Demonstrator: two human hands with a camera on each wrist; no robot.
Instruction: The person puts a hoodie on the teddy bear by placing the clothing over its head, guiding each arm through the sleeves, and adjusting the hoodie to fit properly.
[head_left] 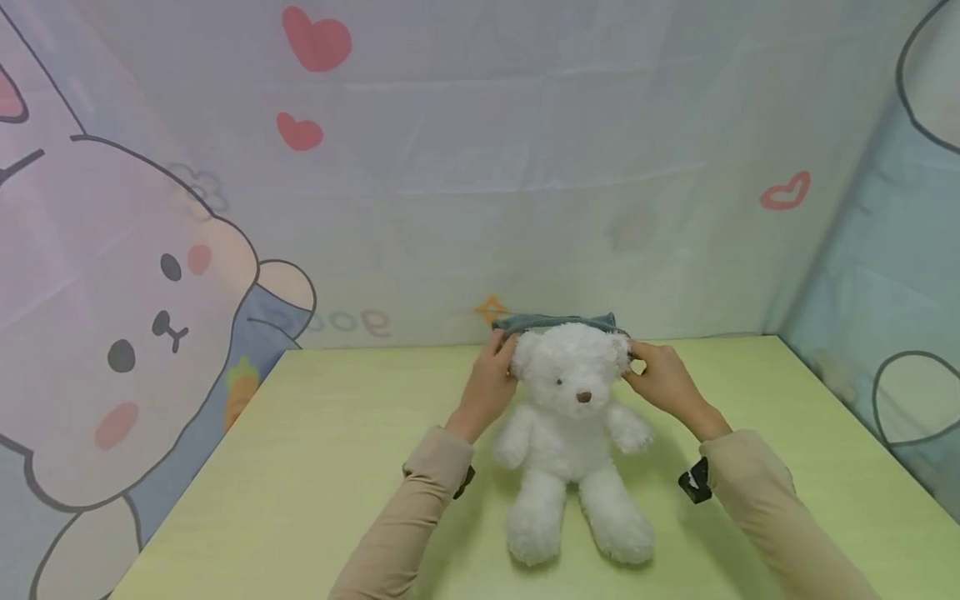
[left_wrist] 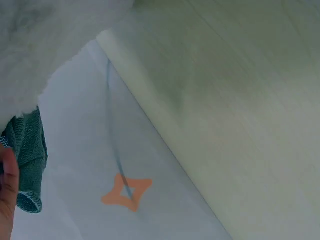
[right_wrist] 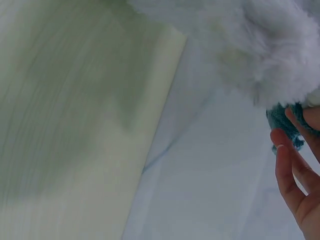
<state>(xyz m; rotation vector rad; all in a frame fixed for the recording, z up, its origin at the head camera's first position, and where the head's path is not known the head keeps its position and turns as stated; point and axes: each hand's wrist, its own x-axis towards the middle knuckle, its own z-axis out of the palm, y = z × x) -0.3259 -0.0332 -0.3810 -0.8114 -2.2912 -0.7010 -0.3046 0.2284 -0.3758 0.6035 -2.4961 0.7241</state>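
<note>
A fluffy white teddy bear [head_left: 573, 433] sits upright on the table, facing the head camera. Behind and just above its head stretches a small teal knitted garment [head_left: 555, 321]. My left hand [head_left: 489, 382] is beside one ear and grips one end of the knit; in the left wrist view a tube-like end of the garment [left_wrist: 31, 165] hangs by the fingers. At the other ear, my right hand [head_left: 666, 379] pinches the opposite end between thumb and forefinger. In the right wrist view its other fingers [right_wrist: 285, 167] extend loosely below the teal knit [right_wrist: 284, 122]. The bear's head hides much of the garment.
The pale yellow-green table [head_left: 337, 467] extends to both sides of the bear. Close behind its back edge hangs a printed cloth backdrop [head_left: 525, 167], with side panels at left and right. Both wrists carry black devices [head_left: 696, 481].
</note>
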